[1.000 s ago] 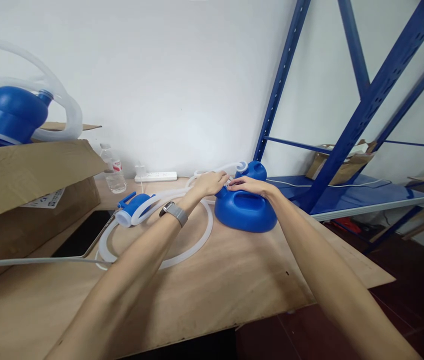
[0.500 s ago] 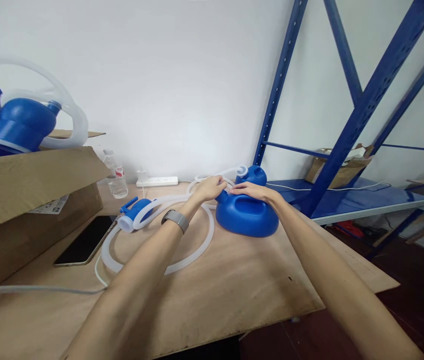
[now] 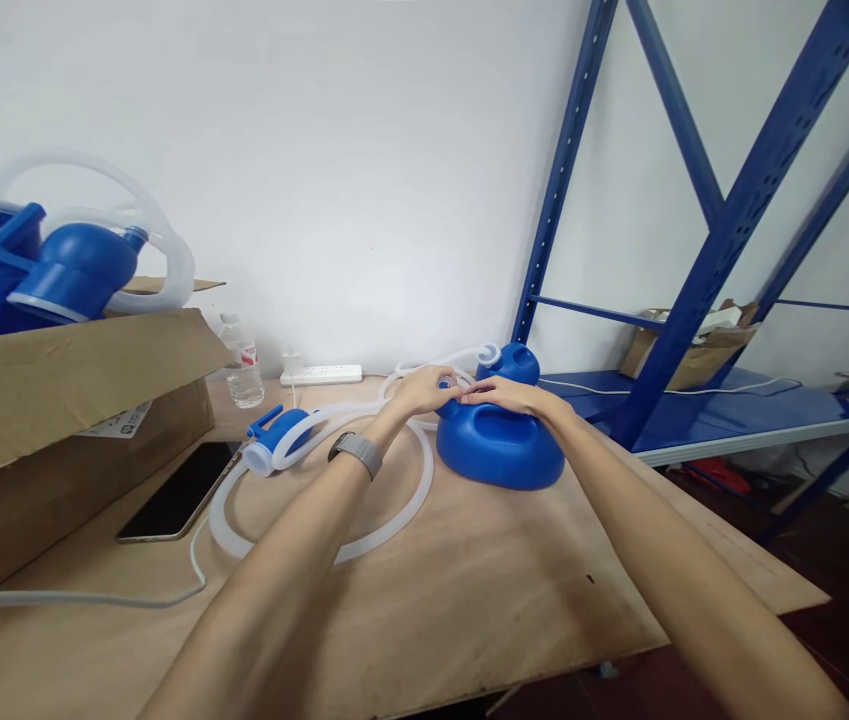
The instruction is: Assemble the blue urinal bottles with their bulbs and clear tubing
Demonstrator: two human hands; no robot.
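Note:
A large blue container (image 3: 499, 450) with a moulded handle lies on the wooden table. My left hand (image 3: 424, 390), a grey watch on its wrist, is curled round the container's neck at its left end. Resting over the top of the same container near the neck is my right hand (image 3: 508, 394), its fingertips meeting my left hand. Just what the fingertips pinch is too small to make out. Behind stands a second blue container (image 3: 515, 362) with a clear hose. A blue piece with a white mouth (image 3: 274, 432) lies left, beside a looped clear hose (image 3: 394, 525).
At the left, a cardboard box (image 3: 79, 380) holds blue containers and hose. A phone (image 3: 180, 490), a plastic bottle (image 3: 245, 370) and a power strip (image 3: 323, 374) are on the table. Blue shelving (image 3: 739, 410) stands right, beyond the table edge.
The view has shifted slightly, so things appear a little lower and farther right. At the container's neck, my left fingers have moved slightly, and a blue round end now shows beside them.

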